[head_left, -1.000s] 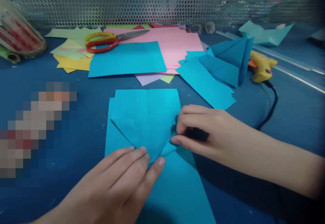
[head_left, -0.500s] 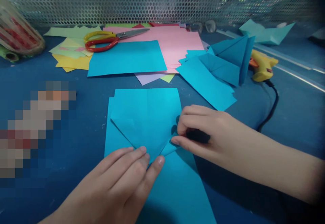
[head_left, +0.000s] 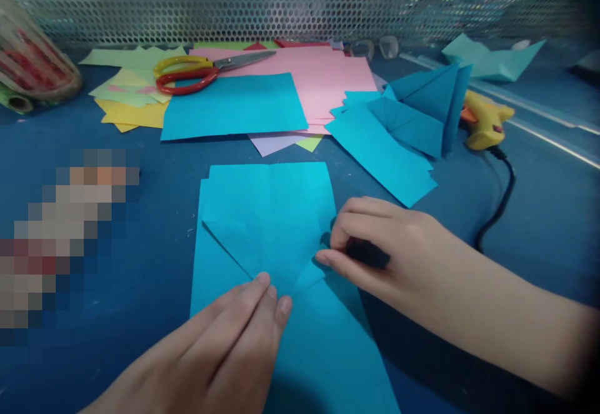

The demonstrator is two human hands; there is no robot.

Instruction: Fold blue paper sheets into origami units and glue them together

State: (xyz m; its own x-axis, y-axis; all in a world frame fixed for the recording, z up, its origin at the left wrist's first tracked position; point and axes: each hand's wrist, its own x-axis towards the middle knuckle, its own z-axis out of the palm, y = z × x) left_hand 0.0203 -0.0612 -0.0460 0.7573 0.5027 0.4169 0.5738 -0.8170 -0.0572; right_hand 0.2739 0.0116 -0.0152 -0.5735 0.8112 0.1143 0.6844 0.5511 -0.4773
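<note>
A partly folded blue paper sheet [head_left: 272,214] lies on the blue table [head_left: 140,257] in front of me. My left hand [head_left: 225,351] rests on it from below, fingers stretched out together, fingertips pressing the pointed tip of the folded flap. My right hand [head_left: 375,245] comes in from the right, its fingers curled in a pinch on the right edge of the same flap.
Behind lie a flat blue sheet [head_left: 234,106], pink sheets [head_left: 328,82], yellow and green sheets [head_left: 131,98] and red-and-yellow scissors [head_left: 197,73]. Folded blue paper pieces [head_left: 403,126] sit right of centre. A yellow glue gun [head_left: 485,125] with black cord lies at right. A perforated metal wall runs along the back.
My left fingertips have drawn closer together and slid slightly down-left at the flap's tip. My right hand has barely shifted.
</note>
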